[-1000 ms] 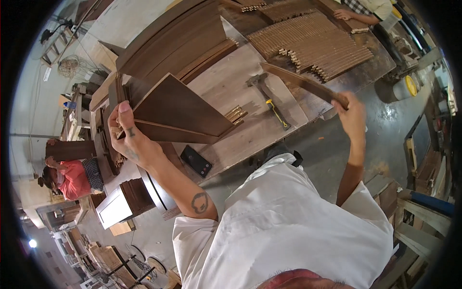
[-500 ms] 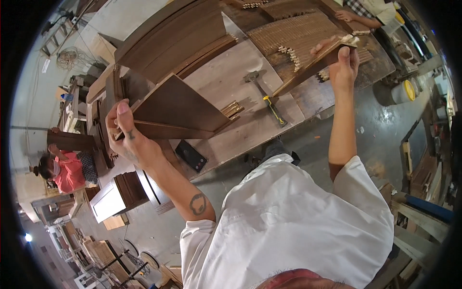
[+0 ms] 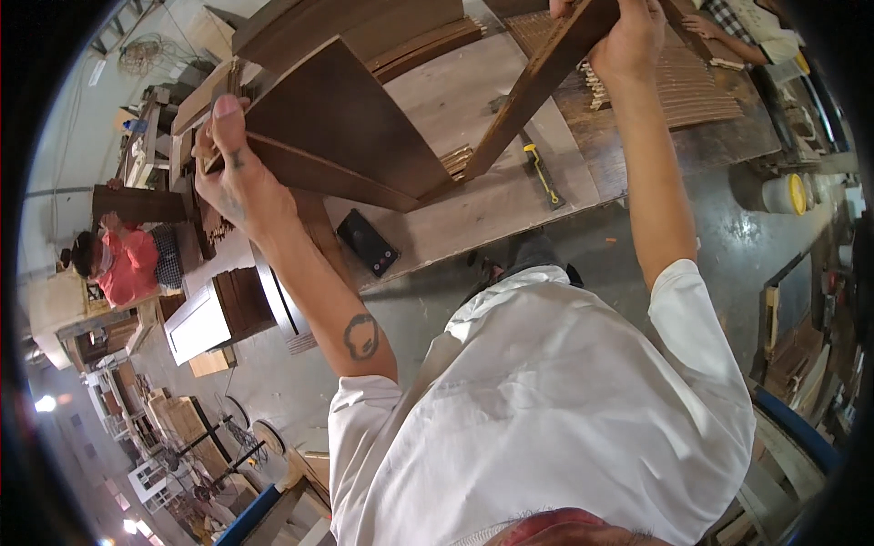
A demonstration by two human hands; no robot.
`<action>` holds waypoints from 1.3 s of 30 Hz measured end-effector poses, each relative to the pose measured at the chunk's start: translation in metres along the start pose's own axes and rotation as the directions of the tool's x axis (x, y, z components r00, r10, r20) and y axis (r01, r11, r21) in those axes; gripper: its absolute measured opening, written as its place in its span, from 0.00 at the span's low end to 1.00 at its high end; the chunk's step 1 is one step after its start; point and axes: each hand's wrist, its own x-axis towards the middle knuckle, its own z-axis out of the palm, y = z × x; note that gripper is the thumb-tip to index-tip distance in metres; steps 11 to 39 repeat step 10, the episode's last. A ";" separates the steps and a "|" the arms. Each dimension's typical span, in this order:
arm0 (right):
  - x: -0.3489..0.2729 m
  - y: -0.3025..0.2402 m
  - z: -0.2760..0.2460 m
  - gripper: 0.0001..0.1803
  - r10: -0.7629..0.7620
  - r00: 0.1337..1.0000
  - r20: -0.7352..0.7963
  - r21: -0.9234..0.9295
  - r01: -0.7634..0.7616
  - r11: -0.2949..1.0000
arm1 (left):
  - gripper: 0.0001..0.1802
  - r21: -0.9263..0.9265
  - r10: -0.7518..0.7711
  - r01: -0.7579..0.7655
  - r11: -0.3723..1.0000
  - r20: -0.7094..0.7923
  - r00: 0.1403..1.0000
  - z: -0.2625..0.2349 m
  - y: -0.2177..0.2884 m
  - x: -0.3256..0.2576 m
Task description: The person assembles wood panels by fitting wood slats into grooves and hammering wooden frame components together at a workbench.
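Observation:
My left hand (image 3: 238, 177) is closed round the left end of a partly joined assembly of dark brown boards. A wide flat panel (image 3: 341, 118) and a narrower side board (image 3: 328, 168) stand in it, tilted over the table. My right hand (image 3: 628, 45) grips the upper end of a long narrow brown board (image 3: 537, 96), held at a slant. This board's lower end is at the assembly's right-hand corner; I cannot tell whether the two are joined. A hammer (image 3: 542, 173) with a yellow and black handle lies to the right, its head partly hidden behind the board.
A black phone (image 3: 368, 243) lies near the front edge of the worktable (image 3: 482, 241). Stacked brown boards (image 3: 364, 36) stand behind. Slatted pieces (image 3: 683, 96) lie at the right, near a co-worker's hand (image 3: 703, 27). Another person (image 3: 127, 268) holds a board at the far left.
My right hand has brought its board leftward, and the lower end now meets the assembly's corner. My left hand keeps its grip. The whole view has shifted a little.

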 end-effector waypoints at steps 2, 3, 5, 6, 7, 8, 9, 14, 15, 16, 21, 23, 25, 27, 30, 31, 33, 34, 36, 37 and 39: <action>0.000 0.013 0.000 0.18 0.081 0.996 -0.046 0.049 -0.079 0.996 | 0.17 0.004 0.039 -0.038 0.999 -0.016 0.999 0.004 0.001 0.001; -0.001 0.017 0.001 0.19 0.081 0.993 -0.080 0.022 -0.080 0.997 | 0.17 0.018 0.030 -0.030 0.999 0.010 1.000 0.005 0.004 0.001; 0.003 0.024 -0.002 0.19 0.065 0.993 -0.099 -0.013 -0.066 0.998 | 0.17 0.021 0.030 -0.030 0.999 0.015 0.999 0.006 0.005 0.000; 0.004 0.027 -0.004 0.20 0.056 0.993 -0.107 -0.031 -0.060 0.998 | 0.17 0.023 0.029 -0.030 0.999 0.017 0.999 0.005 0.004 0.001; 0.006 0.027 -0.006 0.20 0.061 0.990 -0.124 -0.053 -0.068 0.996 | 0.19 0.005 0.025 -0.025 1.000 0.022 0.999 0.004 0.001 0.003; 0.008 0.030 -0.009 0.21 0.079 0.991 -0.112 -0.013 -0.081 0.997 | 0.19 0.007 0.027 -0.027 1.000 0.016 1.000 0.003 -0.001 0.004; 0.011 0.034 -0.012 0.21 0.096 0.990 -0.099 0.028 -0.094 0.995 | 0.19 0.009 0.030 -0.030 1.000 0.010 1.000 0.003 -0.002 0.004; 0.017 0.037 -0.013 0.21 0.110 0.990 -0.086 0.066 -0.105 0.992 | 0.20 0.007 0.032 -0.032 0.999 0.005 0.999 0.006 0.001 0.003; 0.017 0.037 -0.013 0.21 0.110 0.990 -0.086 0.066 -0.105 0.992 | 0.20 0.007 0.032 -0.032 0.999 0.005 0.999 0.006 0.001 0.003; 0.017 0.037 -0.013 0.21 0.110 0.990 -0.086 0.066 -0.105 0.992 | 0.20 0.007 0.032 -0.032 0.999 0.005 0.999 0.006 0.001 0.003; 0.017 0.037 -0.013 0.21 0.110 0.990 -0.086 0.066 -0.105 0.992 | 0.20 0.007 0.032 -0.032 0.999 0.005 0.999 0.006 0.001 0.003; 0.017 0.037 -0.013 0.21 0.110 0.990 -0.086 0.066 -0.105 0.992 | 0.20 0.007 0.032 -0.032 0.999 0.005 0.999 0.006 0.001 0.003; 0.017 0.037 -0.013 0.21 0.110 0.990 -0.086 0.066 -0.105 0.992 | 0.20 0.007 0.032 -0.032 0.999 0.005 0.999 0.006 0.001 0.003; 0.017 0.037 -0.013 0.21 0.110 0.990 -0.086 0.066 -0.105 0.992 | 0.20 0.007 0.032 -0.032 0.999 0.005 0.999 0.006 0.001 0.003; 0.017 0.037 -0.013 0.21 0.110 0.990 -0.086 0.066 -0.105 0.992 | 0.20 0.007 0.032 -0.032 0.999 0.005 0.999 0.006 0.001 0.003; 0.017 0.037 -0.013 0.21 0.110 0.990 -0.086 0.066 -0.105 0.992 | 0.20 0.007 0.032 -0.032 0.999 0.005 0.999 0.006 0.001 0.003; 0.017 0.037 -0.013 0.21 0.110 0.990 -0.086 0.066 -0.105 0.992 | 0.20 0.007 0.032 -0.032 0.999 0.005 0.999 0.006 0.001 0.003; 0.017 0.037 -0.013 0.21 0.110 0.990 -0.086 0.066 -0.105 0.992 | 0.20 0.007 0.032 -0.032 0.999 0.005 0.999 0.006 0.001 0.003; 0.017 0.037 -0.013 0.21 0.110 0.990 -0.086 0.066 -0.105 0.992 | 0.20 0.007 0.032 -0.032 0.999 0.005 0.999 0.006 0.001 0.003; 0.017 0.037 -0.013 0.21 0.110 0.990 -0.086 0.066 -0.105 0.992 | 0.20 0.007 0.032 -0.032 0.999 0.005 0.999 0.006 0.001 0.003; 0.017 0.037 -0.013 0.21 0.110 0.990 -0.086 0.066 -0.105 0.992 | 0.20 0.007 0.032 -0.032 0.999 0.005 0.999 0.006 0.001 0.003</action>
